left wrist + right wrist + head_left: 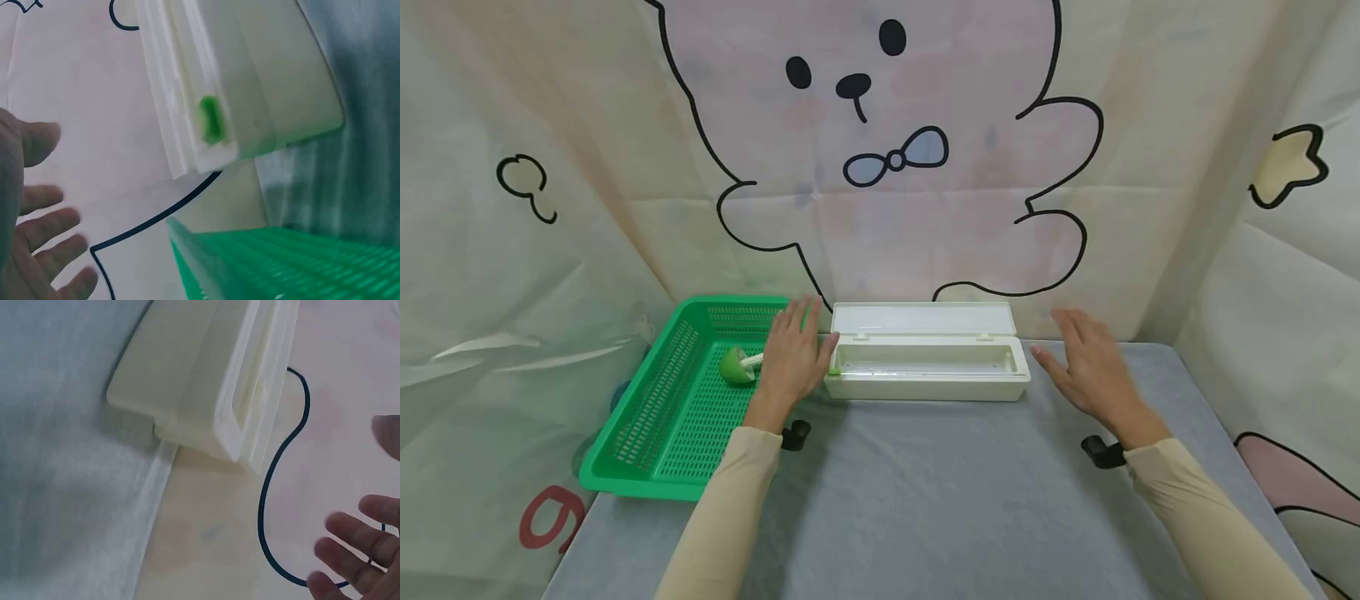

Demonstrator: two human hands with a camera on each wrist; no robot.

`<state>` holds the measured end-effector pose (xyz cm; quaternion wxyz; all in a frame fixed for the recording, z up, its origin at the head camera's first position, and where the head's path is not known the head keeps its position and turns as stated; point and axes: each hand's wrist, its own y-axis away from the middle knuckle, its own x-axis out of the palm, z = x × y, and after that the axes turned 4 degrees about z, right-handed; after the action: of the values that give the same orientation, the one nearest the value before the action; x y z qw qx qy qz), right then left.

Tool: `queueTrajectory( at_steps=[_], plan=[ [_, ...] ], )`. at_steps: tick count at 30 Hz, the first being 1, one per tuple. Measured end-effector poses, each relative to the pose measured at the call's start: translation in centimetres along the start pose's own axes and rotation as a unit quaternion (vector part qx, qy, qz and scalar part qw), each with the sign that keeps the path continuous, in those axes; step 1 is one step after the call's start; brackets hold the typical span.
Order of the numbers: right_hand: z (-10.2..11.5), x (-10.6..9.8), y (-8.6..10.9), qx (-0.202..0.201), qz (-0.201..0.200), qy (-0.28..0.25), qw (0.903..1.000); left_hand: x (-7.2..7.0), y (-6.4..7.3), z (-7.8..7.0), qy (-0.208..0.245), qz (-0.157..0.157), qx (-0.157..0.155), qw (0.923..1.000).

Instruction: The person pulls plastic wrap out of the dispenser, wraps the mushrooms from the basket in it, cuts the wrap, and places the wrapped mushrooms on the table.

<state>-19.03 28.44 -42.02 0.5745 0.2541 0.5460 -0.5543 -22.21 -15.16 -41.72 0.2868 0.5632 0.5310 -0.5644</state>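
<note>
A long white box (928, 390) stands at the back of the table with its hinged lid (923, 318) raised against the wall cloth. A small green piece (212, 120) sits at its left end. My left hand (792, 354) is at that end, fingers extended, over the near side of a green basket (617, 450). Inside the basket lies a thing with a rounded green head (737, 367) and a white stem, partly hidden by the hand. To the right of the box, my right hand (1093, 367) is held apart from it, fingers spread and holding nothing.
The basket takes up the left side of the grey cloth-covered table (940, 500). Behind the box hangs a printed cloth (970, 233) with a bear drawing, and cloth sides also enclose the left and right. Black wrist mounts (1102, 452) sit below both hands.
</note>
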Motion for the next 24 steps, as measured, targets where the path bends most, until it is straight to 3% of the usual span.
queueTrajectory(
  at_steps=[5, 10, 13, 18, 24],
  plan=[
    [0.6, 0.7, 0.3, 0.023, 0.0, -0.088, 0.9959, 0.7, 0.4, -0.5, 0.08, 0.017, 0.016, 0.9965],
    [0.8, 1.9, 0.2, 0.022, -0.014, -0.165, 0.9859, 1.7, 0.7, -1.0, 0.17, 0.07, -0.003, 0.9829],
    [0.8, 2.6, 0.2, 0.042, 0.005, -0.201, 0.9788, 2.4, 0.7, -1.1, 0.207, 0.097, -0.011, 0.9736],
    [0.8, 3.8, -0.2, 0.062, 0.048, -0.219, 0.9725, 3.5, 0.6, -1.3, 0.246, 0.13, -0.016, 0.9603],
    [1.0, 5.1, -1.0, 0.046, 0.085, -0.198, 0.9753, 4.6, 0.4, -1.4, 0.26, 0.165, -0.02, 0.9513]
  ],
)
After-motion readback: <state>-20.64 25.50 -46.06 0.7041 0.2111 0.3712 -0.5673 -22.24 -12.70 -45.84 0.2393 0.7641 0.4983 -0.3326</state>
